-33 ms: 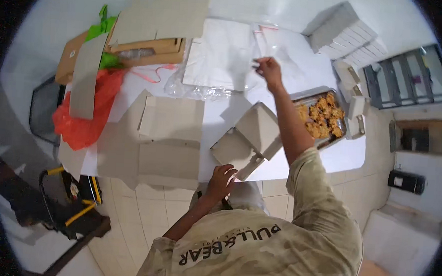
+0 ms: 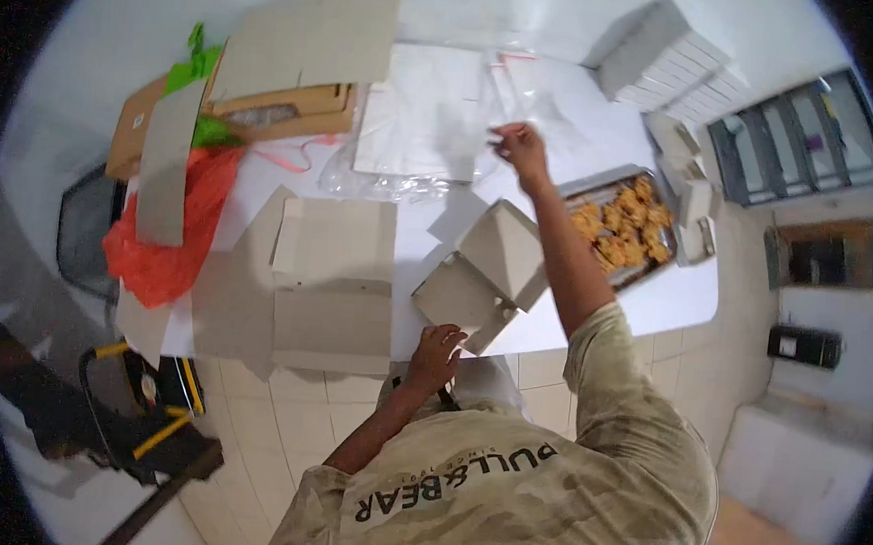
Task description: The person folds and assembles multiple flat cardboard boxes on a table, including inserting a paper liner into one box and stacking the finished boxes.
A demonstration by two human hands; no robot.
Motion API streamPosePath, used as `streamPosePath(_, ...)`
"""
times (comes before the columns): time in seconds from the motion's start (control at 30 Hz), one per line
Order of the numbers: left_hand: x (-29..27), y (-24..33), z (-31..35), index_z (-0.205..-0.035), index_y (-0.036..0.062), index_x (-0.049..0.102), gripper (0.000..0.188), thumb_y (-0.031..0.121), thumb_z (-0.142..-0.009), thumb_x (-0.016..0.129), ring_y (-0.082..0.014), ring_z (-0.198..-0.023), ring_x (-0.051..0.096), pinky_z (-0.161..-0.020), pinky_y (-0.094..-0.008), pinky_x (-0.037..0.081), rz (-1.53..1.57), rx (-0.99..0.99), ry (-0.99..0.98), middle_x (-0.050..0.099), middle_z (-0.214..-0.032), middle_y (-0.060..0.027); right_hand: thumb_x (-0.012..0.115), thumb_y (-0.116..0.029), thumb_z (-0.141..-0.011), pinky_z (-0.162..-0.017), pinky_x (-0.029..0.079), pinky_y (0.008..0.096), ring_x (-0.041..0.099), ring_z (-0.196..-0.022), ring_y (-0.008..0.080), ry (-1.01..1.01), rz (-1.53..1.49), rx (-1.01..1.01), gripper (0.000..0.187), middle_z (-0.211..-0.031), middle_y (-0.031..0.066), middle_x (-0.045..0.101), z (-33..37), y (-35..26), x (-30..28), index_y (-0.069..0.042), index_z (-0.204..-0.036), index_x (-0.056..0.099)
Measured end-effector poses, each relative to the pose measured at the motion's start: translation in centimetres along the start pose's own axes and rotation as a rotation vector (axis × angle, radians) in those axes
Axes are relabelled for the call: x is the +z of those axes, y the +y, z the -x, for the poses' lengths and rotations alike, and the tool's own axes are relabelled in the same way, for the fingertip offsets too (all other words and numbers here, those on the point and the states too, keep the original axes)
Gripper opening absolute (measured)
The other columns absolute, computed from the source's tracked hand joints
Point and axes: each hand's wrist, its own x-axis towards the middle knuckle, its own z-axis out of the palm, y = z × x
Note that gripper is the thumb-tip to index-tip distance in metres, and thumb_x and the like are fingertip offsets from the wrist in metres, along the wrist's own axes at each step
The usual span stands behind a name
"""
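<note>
A grey-brown cardboard box (image 2: pixel 462 296) stands open at the table's near edge, its lid (image 2: pixel 502 246) raised on the far right side. My left hand (image 2: pixel 436 357) grips the box's near corner, fingers on the edge. Farther off, my right hand (image 2: pixel 522 151) is raised near the right side of a stack of white paper sheets (image 2: pixel 419 133). Its fingers are drawn together; whether anything thin is between them I cannot make out. Right of my right forearm lies a metal tray (image 2: pixel 614 175) with several golden-brown fried pieces (image 2: pixel 624 226).
Left of the open box lies an unfolded cardboard box (image 2: pixel 334 287). A red plastic bag (image 2: pixel 166 258), cardboard sheets (image 2: pixel 310 44) and a brown carton (image 2: pixel 133 128) crowd the left end. Stacked boxes (image 2: pixel 665 62) stand far right, with small cartons (image 2: pixel 697 202) beside the tray.
The whole view has shifted slightly. My right hand is a little lower and farther left; my left hand stays at the box's corner.
</note>
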Motion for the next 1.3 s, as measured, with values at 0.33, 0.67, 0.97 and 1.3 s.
streamPosePath(0.33, 1.0, -2.7, -3.4, -0.079, 0.0051, 0.063, 0.015, 0.006, -0.066, 0.056, -0.0302, -0.089, 0.050, -0.079, -0.0360, 0.040, -0.141, 0.301, -0.369, 0.057, -0.090, -0.0130, 0.051, 0.001, -0.077, -0.062, 0.050, 0.0254, 0.058, -0.070, 0.0164, 0.091, -0.028, 0.165, 0.022, -0.081, 0.0095, 0.059, 12.9, -3.6, 3.3, -0.001, -0.099, 0.050)
streamPosePath(0.67, 0.9, -0.8, -2.3, -0.084, 0.0029, 0.060, 0.017, 0.009, -0.068, 0.059, -0.0303, -0.086, 0.053, -0.081, -0.0360, 0.038, 0.130, 0.188, -0.210, 0.059, -0.087, -0.0130, 0.053, -0.007, -0.081, -0.060, 0.047, 0.0245, 0.058, -0.073, 0.0149, 0.249, -0.202, 0.315, 0.027, -0.086, 0.0052, 0.056, 22.4, 0.4, -0.5, -0.005, -0.107, 0.046)
streamPosePath(0.97, -4.0, 1.6, -0.6, -0.085, 0.0042, 0.059, 0.012, 0.005, -0.073, 0.055, -0.0280, -0.086, 0.053, -0.077, -0.0360, 0.040, 0.115, 0.093, -0.119, 0.057, -0.089, -0.0102, 0.057, -0.007, -0.075, -0.057, 0.048, 0.0251, 0.062, -0.062, 0.0147, 0.323, 0.463, 0.275, 0.022, -0.071, 0.0112, 0.063, 27.7, 3.3, 0.4, 0.000, -0.096, 0.054)
streamPosePath(1.3, -3.4, -2.0, -5.6, -0.122, 0.0007, 0.033, 0.055, 0.019, -0.075, 0.057, -0.0365, -0.094, 0.048, -0.079, -0.0418, 0.040, -0.293, -0.037, 0.083, 0.051, -0.101, -0.0201, 0.053, -0.009, -0.078, -0.059, 0.050, 0.0290, 0.063, -0.065, 0.0178, 0.332, 0.633, 0.137, 0.026, -0.074, 0.0121, 0.064, 26.3, 3.3, -1.1, -0.004, -0.104, 0.052)
